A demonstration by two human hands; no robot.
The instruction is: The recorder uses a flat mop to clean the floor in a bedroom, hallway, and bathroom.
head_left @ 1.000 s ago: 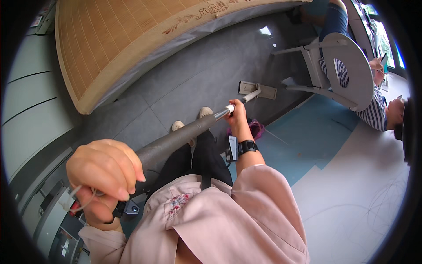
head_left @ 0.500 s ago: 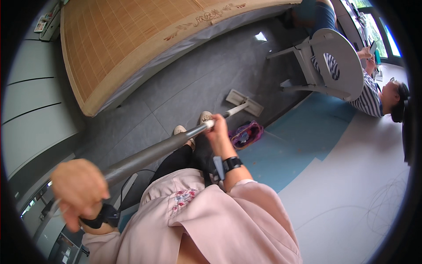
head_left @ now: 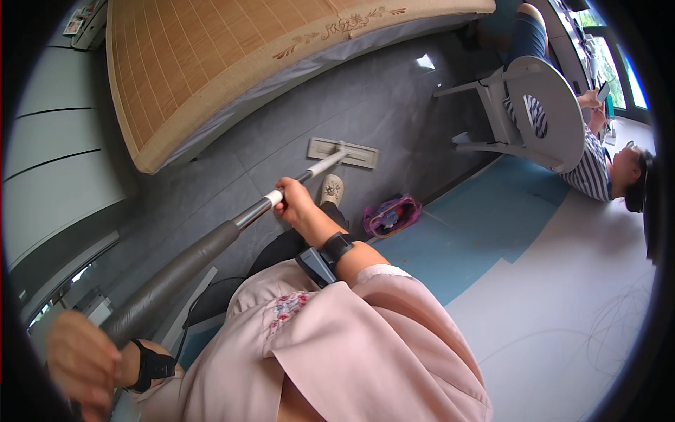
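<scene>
A flat mop runs slantwise across the view, with a grey foam-covered grip (head_left: 179, 273), a metal pole and a pale rectangular head (head_left: 358, 154) lying on the grey tiles. My right hand (head_left: 297, 202) is closed round the pole at a white collar below the foam grip. At the lower left, my left hand (head_left: 83, 362) is curled at the top end of the handle, somewhat blurred, and it hides that end. Just behind the mop head, nearer me, is my right shoe (head_left: 332, 190).
A bed with a woven mat (head_left: 211, 63) fills the far left. On the right, a person sits on a white chair (head_left: 545, 116) holding a phone. A purple basket-like bag (head_left: 392, 216) stands near blue flooring (head_left: 485, 218). White drawers (head_left: 53, 151) line the left.
The mop head has slid left across the tiles, from near the bag to in front of my shoe. My right hand has moved left, and my left hand down and left, with the handle.
</scene>
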